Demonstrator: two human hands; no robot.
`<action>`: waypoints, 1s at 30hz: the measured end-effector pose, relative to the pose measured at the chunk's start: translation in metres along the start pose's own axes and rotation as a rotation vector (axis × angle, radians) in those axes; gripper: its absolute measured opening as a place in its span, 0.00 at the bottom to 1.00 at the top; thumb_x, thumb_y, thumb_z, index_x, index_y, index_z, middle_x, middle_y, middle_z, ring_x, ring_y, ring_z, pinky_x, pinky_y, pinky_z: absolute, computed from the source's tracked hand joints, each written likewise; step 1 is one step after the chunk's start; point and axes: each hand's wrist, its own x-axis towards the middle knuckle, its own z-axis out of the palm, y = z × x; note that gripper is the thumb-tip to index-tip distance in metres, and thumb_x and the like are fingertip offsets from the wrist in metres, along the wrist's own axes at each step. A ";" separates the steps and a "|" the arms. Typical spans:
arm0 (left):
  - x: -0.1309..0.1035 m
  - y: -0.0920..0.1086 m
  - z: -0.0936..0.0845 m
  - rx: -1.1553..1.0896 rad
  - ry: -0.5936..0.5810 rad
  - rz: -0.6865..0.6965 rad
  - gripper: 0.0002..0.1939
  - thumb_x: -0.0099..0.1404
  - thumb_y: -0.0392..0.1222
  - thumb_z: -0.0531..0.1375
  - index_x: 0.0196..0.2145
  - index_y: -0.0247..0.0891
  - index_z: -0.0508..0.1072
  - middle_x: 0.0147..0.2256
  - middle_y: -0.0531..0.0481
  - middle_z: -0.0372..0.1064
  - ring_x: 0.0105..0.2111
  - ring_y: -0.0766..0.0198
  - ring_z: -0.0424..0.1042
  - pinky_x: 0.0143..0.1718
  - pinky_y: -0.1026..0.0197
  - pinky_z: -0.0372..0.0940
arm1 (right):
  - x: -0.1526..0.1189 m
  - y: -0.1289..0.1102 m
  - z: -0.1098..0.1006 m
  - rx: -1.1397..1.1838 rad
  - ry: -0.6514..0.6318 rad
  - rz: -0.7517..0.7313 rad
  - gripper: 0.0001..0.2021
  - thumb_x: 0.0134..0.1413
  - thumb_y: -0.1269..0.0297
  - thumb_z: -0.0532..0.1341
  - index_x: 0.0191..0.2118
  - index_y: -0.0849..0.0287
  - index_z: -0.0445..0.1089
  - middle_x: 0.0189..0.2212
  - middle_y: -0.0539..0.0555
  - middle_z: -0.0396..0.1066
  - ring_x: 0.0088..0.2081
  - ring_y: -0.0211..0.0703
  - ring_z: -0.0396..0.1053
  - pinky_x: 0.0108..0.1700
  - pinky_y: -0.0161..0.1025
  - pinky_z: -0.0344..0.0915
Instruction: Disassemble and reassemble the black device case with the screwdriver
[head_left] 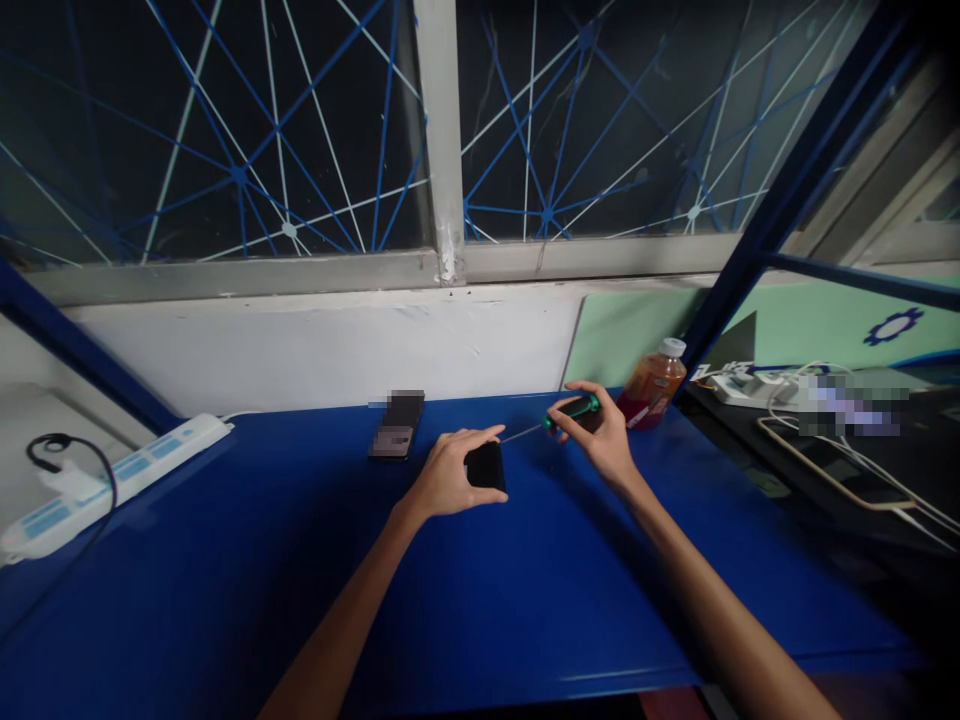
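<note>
My left hand [459,472] grips a small flat black box-like object [486,467] at the middle of the blue table, thumb on its near side and fingers on its far side. What kind of object it is I cannot make out. A screwdriver [571,412] with a black and green handle is held in my right hand [600,435], fingers closed round the handle. Its thin metal shaft points left, and the tip is at or close to the far right corner of the black object; whether they touch I cannot tell.
The blue table [480,600] backs onto a wall under windows. A dark phone-like device [397,425] lies behind my left hand. A drink bottle [655,385] stands beyond my right hand. A white power strip [124,480] lies at left; cables and a phone [832,460] are at right.
</note>
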 end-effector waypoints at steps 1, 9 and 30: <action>0.000 0.001 0.000 0.003 0.000 -0.002 0.43 0.47 0.52 0.69 0.60 0.50 0.60 0.51 0.48 0.69 0.52 0.46 0.65 0.54 0.38 0.54 | 0.000 0.000 0.000 0.001 0.002 0.004 0.25 0.45 0.52 0.68 0.47 0.54 0.61 0.30 0.51 0.74 0.22 0.43 0.72 0.22 0.39 0.69; 0.000 -0.001 0.000 0.018 -0.002 0.004 0.44 0.47 0.53 0.70 0.60 0.51 0.60 0.51 0.49 0.69 0.52 0.48 0.66 0.55 0.41 0.55 | 0.000 -0.001 -0.002 -0.033 0.006 -0.025 0.26 0.46 0.54 0.68 0.49 0.54 0.60 0.32 0.53 0.74 0.25 0.43 0.73 0.24 0.39 0.71; 0.000 0.001 -0.001 0.003 0.001 0.001 0.43 0.48 0.52 0.69 0.60 0.51 0.60 0.51 0.48 0.69 0.50 0.48 0.66 0.53 0.40 0.57 | -0.004 -0.005 0.001 -0.152 0.093 -0.052 0.24 0.46 0.53 0.67 0.47 0.56 0.63 0.22 0.48 0.70 0.20 0.41 0.70 0.23 0.38 0.69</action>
